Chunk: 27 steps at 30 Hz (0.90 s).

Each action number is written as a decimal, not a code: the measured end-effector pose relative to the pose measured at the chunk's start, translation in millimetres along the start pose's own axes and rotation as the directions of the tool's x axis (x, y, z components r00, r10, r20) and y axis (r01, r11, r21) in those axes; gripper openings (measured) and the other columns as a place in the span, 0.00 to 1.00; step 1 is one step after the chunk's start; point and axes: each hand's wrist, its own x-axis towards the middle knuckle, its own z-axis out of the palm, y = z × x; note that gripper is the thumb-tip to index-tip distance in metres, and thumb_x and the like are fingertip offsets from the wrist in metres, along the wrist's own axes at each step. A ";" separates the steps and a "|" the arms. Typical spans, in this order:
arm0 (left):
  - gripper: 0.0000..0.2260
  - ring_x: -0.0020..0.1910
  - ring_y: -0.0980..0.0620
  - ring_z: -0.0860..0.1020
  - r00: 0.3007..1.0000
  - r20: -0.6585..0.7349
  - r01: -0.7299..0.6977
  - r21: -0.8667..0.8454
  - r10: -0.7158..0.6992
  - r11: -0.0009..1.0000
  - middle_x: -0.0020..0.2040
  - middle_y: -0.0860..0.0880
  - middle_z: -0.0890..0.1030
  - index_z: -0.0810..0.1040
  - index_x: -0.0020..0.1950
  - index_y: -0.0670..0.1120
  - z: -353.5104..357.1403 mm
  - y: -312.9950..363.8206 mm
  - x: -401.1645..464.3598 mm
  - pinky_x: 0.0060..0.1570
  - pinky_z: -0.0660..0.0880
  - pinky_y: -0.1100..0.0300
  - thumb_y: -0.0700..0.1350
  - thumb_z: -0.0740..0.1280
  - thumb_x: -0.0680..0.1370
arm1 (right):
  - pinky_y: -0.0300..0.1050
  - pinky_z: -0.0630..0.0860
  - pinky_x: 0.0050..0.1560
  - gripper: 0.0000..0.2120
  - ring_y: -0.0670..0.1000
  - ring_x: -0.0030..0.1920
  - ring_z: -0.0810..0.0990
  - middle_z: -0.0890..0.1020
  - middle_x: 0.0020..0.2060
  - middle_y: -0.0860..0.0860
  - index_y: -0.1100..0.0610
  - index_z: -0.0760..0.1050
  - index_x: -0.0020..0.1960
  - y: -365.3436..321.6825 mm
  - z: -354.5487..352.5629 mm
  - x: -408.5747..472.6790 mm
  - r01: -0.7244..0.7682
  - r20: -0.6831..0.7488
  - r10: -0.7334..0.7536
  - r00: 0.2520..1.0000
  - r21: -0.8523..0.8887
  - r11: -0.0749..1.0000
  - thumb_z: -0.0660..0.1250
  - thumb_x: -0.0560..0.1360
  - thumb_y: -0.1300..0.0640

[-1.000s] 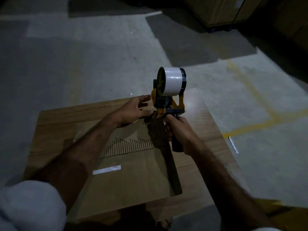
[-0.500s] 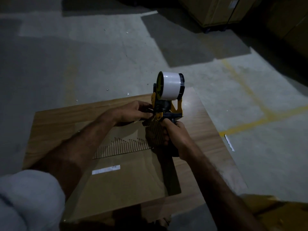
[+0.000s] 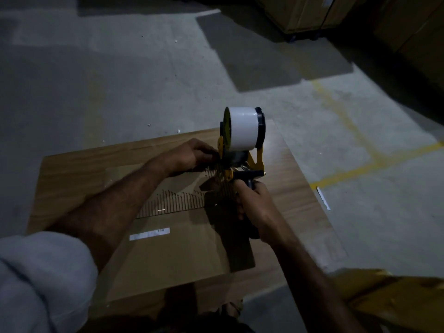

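Observation:
A yellow and black tape dispenser (image 3: 242, 150) carries a white roll of tape (image 3: 242, 128) and stands upright over a flat wood-grain panel (image 3: 96, 164) on the floor. My right hand (image 3: 254, 203) grips the dispenser's black handle from below. My left hand (image 3: 192, 156) has its fingers curled and pinches at the tape end by the dispenser's front roller. A brown cardboard sheet (image 3: 168, 251) with a white label (image 3: 149, 234) and a row of printed lines lies on the panel under my arms.
Grey concrete floor (image 3: 120, 80) with yellow painted lines (image 3: 360, 131) surrounds the panel. Stacked cardboard cartons (image 3: 307, 13) stand at the back right. A yellow-brown flap (image 3: 396, 301) lies at the lower right. A white scrap (image 3: 323, 199) lies by the panel's right edge.
My left hand went from open beside the dispenser to curled against its front, pinching the tape end. The right hand kept its hold on the handle.

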 end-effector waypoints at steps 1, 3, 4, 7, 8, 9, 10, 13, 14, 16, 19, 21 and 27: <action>0.15 0.44 0.58 0.84 1.000 -0.014 -0.011 0.012 0.012 1.000 0.46 0.54 0.88 0.88 0.46 0.61 -0.5 -0.4 -0.4 0.49 0.76 0.57 0.40 0.71 0.79 | 0.38 0.68 0.28 0.11 0.44 0.27 0.70 0.72 0.27 0.43 0.54 0.71 0.44 3.6 0.2 -7.3 -0.011 -0.005 0.011 1.000 0.010 1.000 0.62 0.84 0.52; 0.12 0.48 0.56 0.85 1.000 -0.008 -0.023 0.012 0.023 1.000 0.49 0.52 0.88 0.89 0.47 0.59 0.2 0.6 -0.9 0.54 0.78 0.56 0.42 0.72 0.80 | 0.36 0.69 0.28 0.11 0.42 0.27 0.71 0.74 0.27 0.42 0.53 0.73 0.44 14.1 0.3 -25.9 -0.031 -0.008 0.031 0.999 0.034 0.999 0.62 0.84 0.52; 0.11 0.49 0.54 0.85 1.000 0.009 -0.018 0.002 0.018 1.000 0.50 0.51 0.88 0.89 0.48 0.57 0.6 1.4 -0.9 0.54 0.78 0.56 0.42 0.71 0.80 | 0.37 0.70 0.29 0.11 0.43 0.28 0.73 0.75 0.27 0.43 0.53 0.74 0.44 20.3 0.5 -36.1 -0.041 -0.015 0.041 0.999 0.051 0.998 0.62 0.84 0.52; 0.10 0.50 0.54 0.86 0.999 0.051 0.008 0.040 -0.010 0.999 0.51 0.51 0.88 0.89 0.51 0.53 -1.7 4.2 -0.2 0.52 0.78 0.58 0.41 0.69 0.82 | 0.39 0.81 0.37 0.09 0.49 0.37 0.83 0.83 0.36 0.47 0.54 0.78 0.47 36.6 1.5 -60.0 -0.042 -0.035 0.046 0.998 0.115 0.993 0.63 0.84 0.52; 0.09 0.52 0.53 0.86 0.998 0.068 0.005 0.051 -0.009 0.999 0.52 0.50 0.88 0.88 0.55 0.51 -2.4 4.5 -0.1 0.54 0.79 0.58 0.41 0.69 0.82 | 0.41 0.83 0.39 0.09 0.49 0.40 0.85 0.85 0.39 0.48 0.56 0.79 0.49 39.7 1.9 -63.7 -0.036 -0.040 0.041 0.998 0.128 0.991 0.63 0.84 0.53; 0.09 0.54 0.52 0.85 0.996 0.085 0.001 0.056 -0.006 0.998 0.54 0.50 0.88 0.87 0.58 0.48 -3.0 5.0 -0.1 0.56 0.78 0.57 0.40 0.68 0.82 | 0.41 0.83 0.40 0.08 0.48 0.41 0.85 0.85 0.39 0.48 0.57 0.79 0.51 41.6 1.9 -65.2 -0.033 -0.052 0.040 0.998 0.128 0.991 0.63 0.84 0.54; 0.10 0.55 0.52 0.85 0.995 0.098 -0.001 0.054 -0.004 0.999 0.55 0.49 0.87 0.86 0.60 0.45 -2.9 6.4 -0.6 0.58 0.78 0.58 0.39 0.67 0.83 | 0.40 0.82 0.40 0.08 0.47 0.40 0.85 0.84 0.37 0.47 0.58 0.78 0.52 42.2 1.6 -66.0 -0.032 -0.067 0.040 0.997 0.116 0.993 0.63 0.84 0.55; 0.11 0.51 0.53 0.85 0.993 0.116 0.009 0.053 -0.016 0.999 0.51 0.50 0.88 0.88 0.53 0.47 -0.4 14.8 -6.8 0.54 0.78 0.59 0.40 0.65 0.84 | 0.35 0.77 0.35 0.08 0.43 0.32 0.79 0.79 0.30 0.43 0.57 0.75 0.52 44.4 0.3 -67.6 -0.010 -0.103 0.016 0.995 0.058 0.998 0.62 0.84 0.54; 0.13 0.47 0.52 0.84 0.995 0.097 0.007 0.068 -0.013 0.998 0.47 0.49 0.87 0.87 0.47 0.48 1.6 17.4 -9.6 0.50 0.77 0.57 0.42 0.64 0.85 | 0.34 0.76 0.35 0.08 0.42 0.32 0.79 0.79 0.30 0.43 0.57 0.75 0.52 45.7 0.7 -68.1 -0.002 -0.114 0.007 0.994 0.041 0.999 0.62 0.85 0.54; 0.18 0.42 0.49 0.79 1.000 0.013 -0.029 0.158 0.027 0.987 0.42 0.46 0.84 0.82 0.41 0.44 7.3 18.7 -14.4 0.48 0.74 0.50 0.50 0.62 0.86 | 0.35 0.77 0.36 0.08 0.43 0.33 0.79 0.80 0.32 0.43 0.57 0.76 0.53 47.6 2.0 -68.4 0.019 -0.136 -0.019 0.991 -0.005 1.000 0.62 0.85 0.54; 0.23 0.42 0.52 0.81 0.987 -0.094 -0.063 0.507 0.128 0.859 0.43 0.52 0.84 0.85 0.48 0.52 16.1 15.7 -20.1 0.45 0.76 0.51 0.68 0.60 0.81 | 0.36 0.78 0.36 0.07 0.44 0.34 0.80 0.81 0.34 0.43 0.57 0.76 0.53 48.6 4.7 -68.1 0.057 -0.140 -0.066 0.988 -0.069 0.996 0.62 0.84 0.54; 0.19 0.44 0.52 0.81 0.978 -0.126 -0.056 0.611 0.167 0.790 0.45 0.54 0.84 0.84 0.48 0.56 16.6 13.3 -20.5 0.43 0.76 0.53 0.67 0.61 0.81 | 0.37 0.78 0.37 0.05 0.41 0.35 0.80 0.81 0.35 0.44 0.54 0.75 0.53 49.7 6.4 -69.8 0.050 -0.136 -0.061 0.989 -0.083 0.995 0.63 0.84 0.54; 0.22 0.44 0.54 0.81 0.964 -0.160 -0.060 0.646 0.212 0.761 0.46 0.57 0.85 0.85 0.52 0.57 15.4 7.7 -17.6 0.45 0.77 0.53 0.70 0.59 0.80 | 0.37 0.76 0.38 0.04 0.42 0.36 0.81 0.84 0.38 0.43 0.45 0.75 0.54 63.8 9.0 -91.3 0.037 -0.160 -0.059 0.985 -0.140 0.990 0.61 0.85 0.51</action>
